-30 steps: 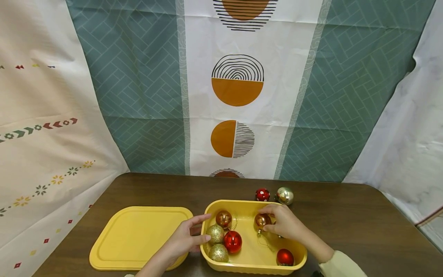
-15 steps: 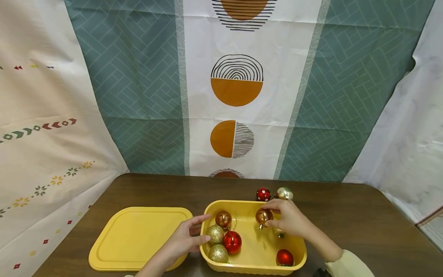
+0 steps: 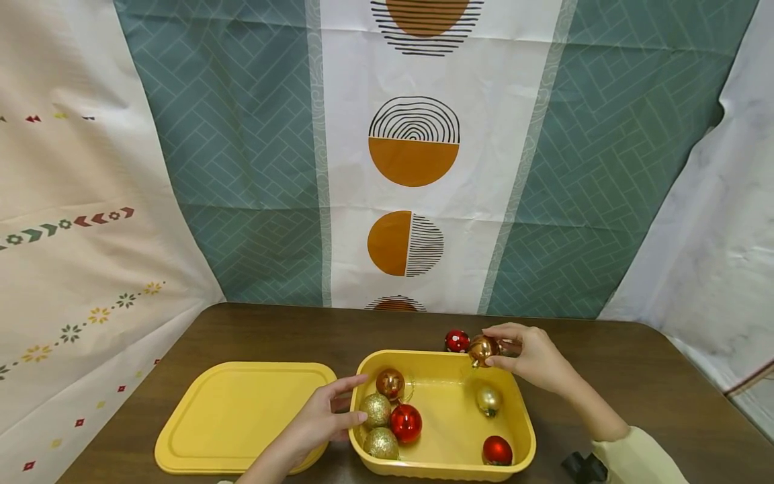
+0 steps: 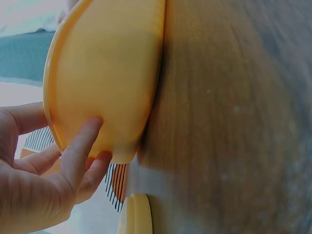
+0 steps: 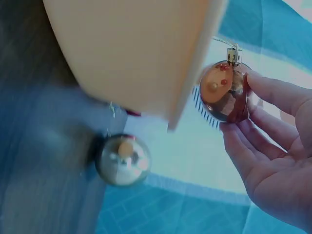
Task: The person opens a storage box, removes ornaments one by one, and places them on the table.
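My left hand [image 3: 329,413] steadies the left end of a yellow plastic box [image 3: 444,464]. Its thumb and index tips reach over the rim, while other fingers lie against the outer wall in the left wrist view. Above the box's back rim, my right hand [image 3: 532,356] pinches a shiny copper Christmas ball [image 3: 484,349] by its sides, metal cap downward in the head view. Inside the box, another copper ball [image 3: 390,383], two glittery gold balls [image 3: 376,409] and a red ball [image 3: 406,423] cluster at the left. A smooth gold ball [image 3: 488,399] and a red ball [image 3: 498,450] lie at the right.
Behind the box sits a red ball with white dots [image 3: 457,341]. A silvery ball [image 5: 123,160] on the table shows in the right wrist view, mostly hidden by my hand from above. A yellow lid [image 3: 242,417] lies left of the box.
My right hand has lifted the copper ball from inside the box up and right to its back rim. The smooth gold ball has come into view. My left hand stays put.
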`<action>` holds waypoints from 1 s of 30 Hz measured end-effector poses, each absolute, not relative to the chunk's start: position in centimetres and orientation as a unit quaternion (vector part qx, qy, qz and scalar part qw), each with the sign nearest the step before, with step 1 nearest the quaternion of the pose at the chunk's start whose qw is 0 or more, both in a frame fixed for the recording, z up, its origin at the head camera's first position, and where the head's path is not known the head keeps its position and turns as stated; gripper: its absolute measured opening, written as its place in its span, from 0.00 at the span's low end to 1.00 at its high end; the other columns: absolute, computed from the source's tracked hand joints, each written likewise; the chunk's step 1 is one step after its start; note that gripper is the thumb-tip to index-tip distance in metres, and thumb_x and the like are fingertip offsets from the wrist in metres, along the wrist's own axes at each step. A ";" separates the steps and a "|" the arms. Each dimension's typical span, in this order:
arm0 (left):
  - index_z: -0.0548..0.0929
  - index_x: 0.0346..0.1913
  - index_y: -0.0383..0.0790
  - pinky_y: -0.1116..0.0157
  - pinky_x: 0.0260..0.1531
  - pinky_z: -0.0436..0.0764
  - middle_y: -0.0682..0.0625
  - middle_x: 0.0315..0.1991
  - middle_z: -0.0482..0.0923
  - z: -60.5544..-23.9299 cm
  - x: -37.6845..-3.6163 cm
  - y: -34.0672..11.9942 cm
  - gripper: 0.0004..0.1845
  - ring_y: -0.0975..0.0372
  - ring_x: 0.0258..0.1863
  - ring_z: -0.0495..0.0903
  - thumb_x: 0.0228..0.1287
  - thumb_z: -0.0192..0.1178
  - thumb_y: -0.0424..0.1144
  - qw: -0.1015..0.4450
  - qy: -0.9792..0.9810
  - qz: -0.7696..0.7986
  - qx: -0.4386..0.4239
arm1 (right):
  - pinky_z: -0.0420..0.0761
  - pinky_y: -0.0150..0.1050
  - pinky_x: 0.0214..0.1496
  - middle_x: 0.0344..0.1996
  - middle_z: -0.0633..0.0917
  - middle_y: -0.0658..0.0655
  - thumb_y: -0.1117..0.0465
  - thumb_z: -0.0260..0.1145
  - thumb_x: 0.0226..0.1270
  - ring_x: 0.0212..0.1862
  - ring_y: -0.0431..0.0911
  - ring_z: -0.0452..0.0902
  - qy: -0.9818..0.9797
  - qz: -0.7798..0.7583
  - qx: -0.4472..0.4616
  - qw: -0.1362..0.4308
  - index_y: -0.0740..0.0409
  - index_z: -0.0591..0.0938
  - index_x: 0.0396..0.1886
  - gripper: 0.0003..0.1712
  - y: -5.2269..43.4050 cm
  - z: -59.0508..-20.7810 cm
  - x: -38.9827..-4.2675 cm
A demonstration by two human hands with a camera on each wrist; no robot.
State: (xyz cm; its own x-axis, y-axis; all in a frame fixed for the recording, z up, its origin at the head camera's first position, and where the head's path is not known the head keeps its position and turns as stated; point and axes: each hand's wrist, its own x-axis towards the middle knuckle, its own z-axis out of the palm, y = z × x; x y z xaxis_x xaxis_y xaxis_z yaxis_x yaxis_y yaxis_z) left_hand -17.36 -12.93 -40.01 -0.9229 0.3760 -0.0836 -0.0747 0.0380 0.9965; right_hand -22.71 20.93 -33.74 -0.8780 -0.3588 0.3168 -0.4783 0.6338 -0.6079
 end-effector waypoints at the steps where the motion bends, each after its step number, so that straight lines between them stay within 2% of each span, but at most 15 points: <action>1: 0.61 0.65 0.30 0.53 0.33 0.82 0.27 0.61 0.58 -40.0 -17.4 -12.9 0.32 0.50 0.49 0.75 0.57 0.60 0.29 0.164 0.701 0.685 0.108 | 0.79 0.44 0.45 0.44 0.81 0.64 0.67 0.72 0.48 0.46 0.56 0.78 -0.901 0.360 0.225 0.090 0.70 0.80 0.46 0.23 21.2 -33.7 -22.8; 5: 0.61 0.65 0.30 0.54 0.33 0.82 0.27 0.61 0.58 -40.0 -17.3 -12.9 0.32 0.51 0.48 0.75 0.57 0.60 0.29 0.164 0.701 0.686 0.109 | 0.80 0.43 0.43 0.43 0.81 0.66 0.66 0.72 0.49 0.44 0.56 0.79 -0.902 0.367 0.198 0.108 0.71 0.79 0.47 0.24 22.5 -33.6 -23.4; 11: 0.61 0.65 0.30 0.54 0.33 0.82 0.27 0.61 0.58 -39.9 -17.3 -12.9 0.32 0.50 0.49 0.74 0.57 0.60 0.29 0.163 0.704 0.683 0.106 | 0.82 0.35 0.37 0.43 0.81 0.67 0.65 0.70 0.51 0.43 0.55 0.80 -0.905 0.372 0.171 0.115 0.72 0.78 0.49 0.25 24.5 -33.7 -24.3; 18: 0.62 0.65 0.30 0.54 0.33 0.82 0.27 0.62 0.56 -39.9 -17.2 -12.9 0.32 0.49 0.50 0.73 0.57 0.61 0.30 0.160 0.706 0.681 0.107 | 0.80 0.26 0.35 0.42 0.82 0.68 0.63 0.70 0.53 0.42 0.54 0.80 -0.909 0.372 0.144 0.116 0.73 0.76 0.51 0.27 26.6 -34.3 -25.2; 26: 0.61 0.65 0.30 0.53 0.33 0.82 0.27 0.62 0.56 -39.9 -17.3 -12.9 0.32 0.51 0.49 0.74 0.57 0.60 0.29 0.162 0.699 0.687 0.112 | 0.78 0.25 0.33 0.41 0.82 0.68 0.60 0.70 0.53 0.38 0.47 0.81 -0.924 0.349 0.113 0.110 0.74 0.76 0.51 0.29 28.4 -35.3 -25.9; 30: 0.61 0.65 0.29 0.53 0.33 0.82 0.27 0.61 0.57 -39.9 -17.3 -13.0 0.32 0.52 0.47 0.75 0.57 0.60 0.29 0.164 0.696 0.690 0.114 | 0.78 0.25 0.33 0.40 0.82 0.69 0.60 0.70 0.53 0.39 0.49 0.81 -0.926 0.347 0.107 0.104 0.76 0.75 0.50 0.29 29.0 -35.9 -26.2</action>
State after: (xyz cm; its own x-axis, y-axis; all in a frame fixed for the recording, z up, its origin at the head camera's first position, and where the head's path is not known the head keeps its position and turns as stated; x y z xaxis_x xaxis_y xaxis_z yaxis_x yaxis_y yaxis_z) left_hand -17.31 -12.96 -39.93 -0.9204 0.3845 -0.0703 -0.0668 0.0226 0.9975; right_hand -26.21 29.00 -35.88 -0.9558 -0.1255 0.2660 -0.2695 0.7362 -0.6208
